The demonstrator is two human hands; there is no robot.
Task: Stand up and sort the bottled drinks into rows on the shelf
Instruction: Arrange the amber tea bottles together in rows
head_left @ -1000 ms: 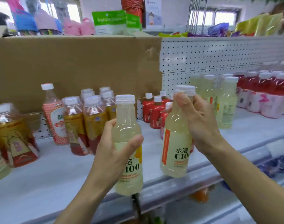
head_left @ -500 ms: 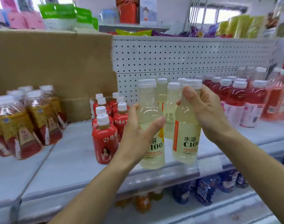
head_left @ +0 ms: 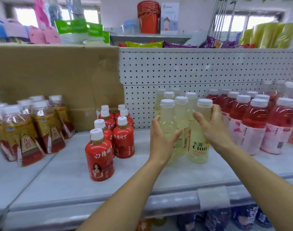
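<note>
Two pale yellow C100 bottles with white caps stand upright on the white shelf (head_left: 62, 179), at the front of a group of the same drink. My left hand (head_left: 160, 140) grips the left bottle (head_left: 167, 120) around its middle. My right hand (head_left: 214, 127) grips the right bottle (head_left: 199, 147) near its shoulder. Behind them stand several more pale yellow bottles (head_left: 181, 107) against the pegboard. The lower part of the left bottle is hidden by my hand.
Small red bottles (head_left: 100, 157) stand in rows to the left. Brown tea bottles (head_left: 30, 130) sit at the far left before a cardboard panel (head_left: 55, 75). Pink-red bottles (head_left: 257, 125) fill the right. A price-tag holder (head_left: 213, 197) hangs on the shelf's front edge.
Both hands have carried the two yellow bottles from in front of the shelf edge onto the shelf, setting them down before the other yellow bottles. The view has swung right.
</note>
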